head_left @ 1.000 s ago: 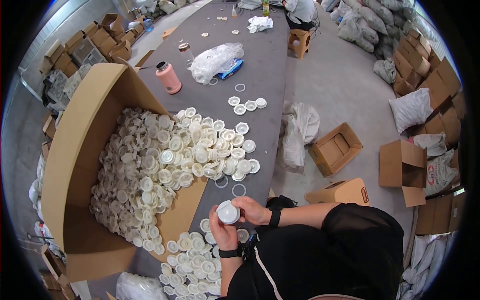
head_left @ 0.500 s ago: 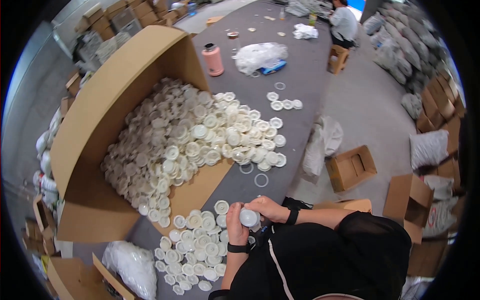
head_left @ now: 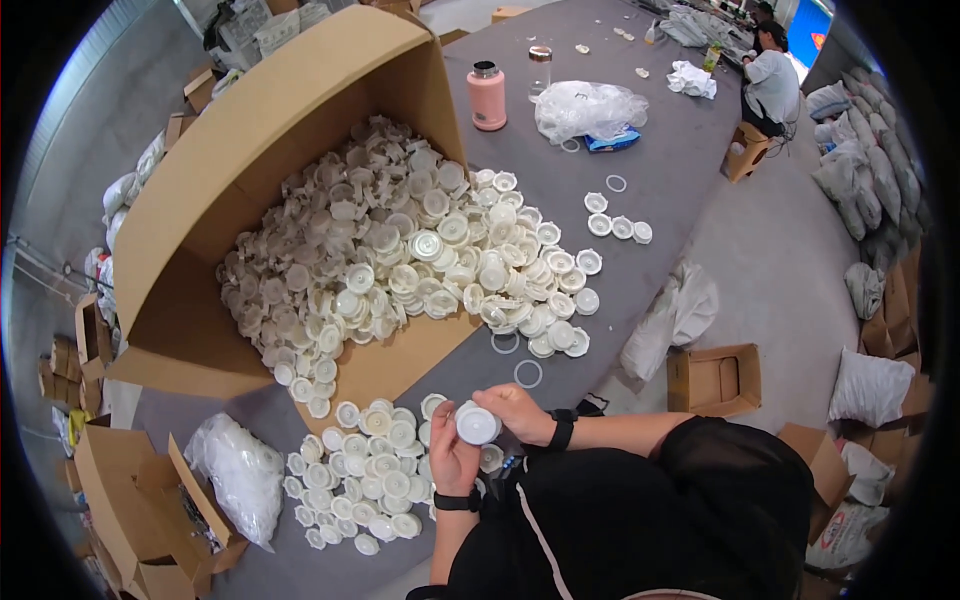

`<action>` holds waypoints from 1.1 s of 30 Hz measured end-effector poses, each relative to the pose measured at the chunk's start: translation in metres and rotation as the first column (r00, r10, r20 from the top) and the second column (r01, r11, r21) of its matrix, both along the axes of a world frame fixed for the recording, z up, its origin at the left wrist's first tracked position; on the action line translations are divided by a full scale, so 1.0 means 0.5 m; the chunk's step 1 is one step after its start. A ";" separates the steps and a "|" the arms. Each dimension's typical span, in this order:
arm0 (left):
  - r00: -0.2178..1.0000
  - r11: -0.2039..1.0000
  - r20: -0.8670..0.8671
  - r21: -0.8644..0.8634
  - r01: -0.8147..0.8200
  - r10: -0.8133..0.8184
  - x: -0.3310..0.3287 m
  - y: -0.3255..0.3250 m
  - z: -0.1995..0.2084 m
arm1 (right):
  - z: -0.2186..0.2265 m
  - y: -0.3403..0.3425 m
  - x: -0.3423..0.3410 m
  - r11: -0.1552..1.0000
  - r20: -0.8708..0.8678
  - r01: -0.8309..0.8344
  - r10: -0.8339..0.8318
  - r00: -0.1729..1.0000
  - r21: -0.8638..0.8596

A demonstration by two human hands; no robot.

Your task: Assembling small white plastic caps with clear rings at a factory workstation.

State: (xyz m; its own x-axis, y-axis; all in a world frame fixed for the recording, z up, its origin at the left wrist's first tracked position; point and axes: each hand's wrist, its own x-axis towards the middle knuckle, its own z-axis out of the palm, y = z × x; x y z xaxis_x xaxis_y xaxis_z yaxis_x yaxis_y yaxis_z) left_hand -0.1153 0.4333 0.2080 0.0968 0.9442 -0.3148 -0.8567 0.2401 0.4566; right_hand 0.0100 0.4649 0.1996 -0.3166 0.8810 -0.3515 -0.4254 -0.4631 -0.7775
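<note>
Both of my hands meet over the near edge of the table, gripping one round white plastic cap [head_left: 477, 426]. My left hand [head_left: 453, 455] has its fingers and thumb around the cap's left side. From the right, my right hand [head_left: 517, 413] pinches its upper rim; some of its fingertips are hidden. Beside my left hand lies a loose heap of white caps [head_left: 375, 470]. Farther off, a much larger pile of caps [head_left: 400, 250] spills out of a tipped cardboard box [head_left: 180, 300]. Two thin pale rings [head_left: 528, 373] rest on the table just beyond my hands.
On the grey tabletop [head_left: 660, 130] stand a pink bottle [head_left: 488, 98] and a clear one [head_left: 540, 68], near a crumpled plastic bag [head_left: 590, 110]. A stuffed clear bag [head_left: 237, 480] lies at left. An open carton [head_left: 714, 380] is on the floor; a person [head_left: 772, 88] sits far right.
The whole view has shifted, so the table, box and bottles appear farther right. My hands remain together on the white cap, with only slight changes in finger position.
</note>
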 end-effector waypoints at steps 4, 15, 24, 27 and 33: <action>0.999 0.995 -0.005 0.093 -0.042 0.043 0.014 0.003 0.022 | -0.008 0.018 0.003 0.999 -0.045 -0.019 0.021 0.999 0.026; 0.780 0.958 -0.580 0.007 -0.285 0.236 -0.121 0.007 -0.034 | -0.102 0.081 0.029 0.895 0.017 -0.407 0.417 0.909 -0.185; -0.333 0.982 -0.941 0.009 -0.186 -0.055 -0.356 0.045 -0.164 | -0.204 0.081 0.010 0.793 0.164 -0.515 0.583 0.796 -0.325; -0.331 0.985 -0.942 0.005 -0.172 -0.053 -0.389 0.106 -0.193 | -0.194 0.082 -0.008 0.787 0.140 -0.518 0.585 0.799 -0.334; -0.641 0.981 -0.760 0.022 -0.195 -0.110 -0.471 0.212 -0.257 | -0.181 0.070 -0.043 0.841 0.171 -0.389 0.475 0.863 -0.375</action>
